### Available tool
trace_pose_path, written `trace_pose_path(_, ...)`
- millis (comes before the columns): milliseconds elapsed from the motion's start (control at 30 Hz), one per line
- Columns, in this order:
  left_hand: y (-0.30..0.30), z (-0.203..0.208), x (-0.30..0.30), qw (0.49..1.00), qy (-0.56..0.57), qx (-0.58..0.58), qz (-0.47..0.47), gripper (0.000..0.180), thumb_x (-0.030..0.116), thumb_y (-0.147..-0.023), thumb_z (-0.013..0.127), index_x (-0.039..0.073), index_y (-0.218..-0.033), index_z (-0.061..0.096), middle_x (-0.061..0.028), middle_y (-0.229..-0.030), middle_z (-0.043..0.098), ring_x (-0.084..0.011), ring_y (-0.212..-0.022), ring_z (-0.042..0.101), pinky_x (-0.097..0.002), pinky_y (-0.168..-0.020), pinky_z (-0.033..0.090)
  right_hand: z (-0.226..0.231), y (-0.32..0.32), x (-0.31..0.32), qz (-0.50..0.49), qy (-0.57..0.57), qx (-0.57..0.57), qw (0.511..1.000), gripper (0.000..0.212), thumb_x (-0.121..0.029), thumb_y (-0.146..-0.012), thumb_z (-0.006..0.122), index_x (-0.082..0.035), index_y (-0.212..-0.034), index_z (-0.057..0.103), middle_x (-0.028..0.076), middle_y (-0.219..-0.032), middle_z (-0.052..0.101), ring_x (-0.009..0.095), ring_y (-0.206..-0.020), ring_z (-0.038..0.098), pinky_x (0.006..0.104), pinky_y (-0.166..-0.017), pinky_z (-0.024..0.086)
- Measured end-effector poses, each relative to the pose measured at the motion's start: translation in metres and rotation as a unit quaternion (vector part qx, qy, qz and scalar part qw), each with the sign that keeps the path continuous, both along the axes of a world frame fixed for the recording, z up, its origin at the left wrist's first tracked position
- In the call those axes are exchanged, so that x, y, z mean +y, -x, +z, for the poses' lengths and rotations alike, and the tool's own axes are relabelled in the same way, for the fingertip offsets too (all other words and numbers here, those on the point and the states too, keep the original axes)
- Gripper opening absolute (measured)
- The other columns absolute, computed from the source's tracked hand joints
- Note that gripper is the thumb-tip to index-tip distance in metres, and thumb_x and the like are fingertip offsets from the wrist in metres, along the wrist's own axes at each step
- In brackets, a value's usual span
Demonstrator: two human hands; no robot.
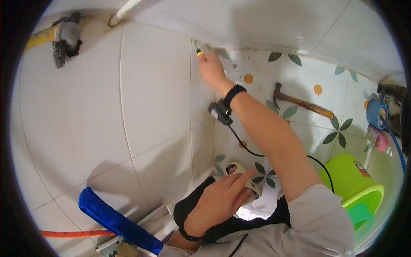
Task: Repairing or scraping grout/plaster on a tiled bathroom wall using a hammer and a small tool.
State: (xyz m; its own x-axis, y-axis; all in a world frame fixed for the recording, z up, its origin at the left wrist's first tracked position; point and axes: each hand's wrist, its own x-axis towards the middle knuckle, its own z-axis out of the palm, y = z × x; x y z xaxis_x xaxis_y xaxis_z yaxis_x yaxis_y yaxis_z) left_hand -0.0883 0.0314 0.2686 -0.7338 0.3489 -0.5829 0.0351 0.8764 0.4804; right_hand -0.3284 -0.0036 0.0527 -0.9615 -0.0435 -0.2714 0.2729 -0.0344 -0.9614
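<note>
My right hand (212,73) reaches out to the far corner, where the tiled wall meets the floor. Its fingers are closed around a slim tool with a black-and-yellow end (200,53); the rest of it is hidden, so its kind does not show. Below the wrist strap sits a small black camera-like device (220,112) with a black cable. Nearer to me, my left hand (220,199) is open, fingers stretched out, over my dark-clothed knee (188,205) and a pale slipper (233,168). A hammer (302,102) with a wooden handle lies on the floor right of my right forearm.
A lime-green bucket (342,175) tilts at the right, near a blue cup (376,115) and a pink package (377,139). At lower left are a blue fuzzy roller (115,220) and an orange hose (77,234). A yellow pipe (42,38) juts in at upper left.
</note>
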Motion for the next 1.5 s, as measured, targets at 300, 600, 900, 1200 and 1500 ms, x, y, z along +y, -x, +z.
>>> trace_pose_path(300,-0.001,0.003,-0.001,1.0,-0.014,-0.011,0.003,0.057,0.014,-0.084,0.06,0.012,-0.138,0.041,-0.0159,-0.098,0.058,-0.0347,-0.087,0.057,-0.0415,-0.074,0.048,-0.015,0.002,-0.002,-0.01,-0.005,0.002,1.0,0.038,-0.029,-0.095,0.043,0.004,-0.082,0.056,0.021,-0.067,0.056,0.032,-0.063,0.055,0.0431,-0.061,0.041)
trace_pose_path(600,0.004,0.001,0.0,1.0,-0.015,-0.021,-0.013,0.058,0.014,-0.084,0.061,0.012,-0.138,0.041,-0.0155,-0.098,0.058,-0.0344,-0.087,0.057,-0.0411,-0.076,0.048,0.001,0.013,0.013,0.009,0.017,-0.008,1.0,0.039,-0.029,-0.096,0.04,0.002,-0.085,0.06,0.026,-0.082,0.062,0.044,-0.08,0.058,0.0498,-0.072,0.045)
trace_pose_path(900,0.01,0.003,0.002,0.999,-0.009,-0.035,-0.013,0.058,0.012,-0.083,0.062,0.011,-0.137,0.043,-0.0145,-0.1,0.058,-0.0335,-0.088,0.057,-0.0401,-0.076,0.048,-0.003,0.025,0.01,0.005,-0.023,0.045,0.999,0.039,-0.029,-0.095,0.039,0.002,-0.089,0.061,0.025,-0.091,0.063,0.044,-0.087,0.058,0.0511,-0.076,0.045)
trace_pose_path(1200,0.007,0.006,-0.004,0.999,0.0,-0.035,-0.011,0.058,0.013,-0.081,0.065,0.011,-0.136,0.044,-0.0139,-0.106,0.059,-0.0325,-0.089,0.059,-0.039,-0.077,0.05,-0.009,-0.02,0.002,-0.001,0.011,0.022,1.0,0.031,-0.026,-0.095,0.041,0.001,-0.094,0.057,0.023,-0.083,0.061,0.042,-0.078,0.057,0.0484,-0.071,0.044)
trace_pose_path(1500,0.008,0.005,-0.009,1.0,-0.014,-0.025,0.003,0.057,0.012,-0.081,0.065,0.011,-0.135,0.046,-0.0134,-0.111,0.06,-0.0326,-0.093,0.06,-0.0381,-0.078,0.051,-0.014,-0.023,-0.006,-0.02,0.037,0.029,0.999,0.039,-0.022,-0.095,0.042,-0.009,-0.13,0.049,0.025,-0.089,0.062,0.041,-0.082,0.059,0.0462,-0.072,0.046)
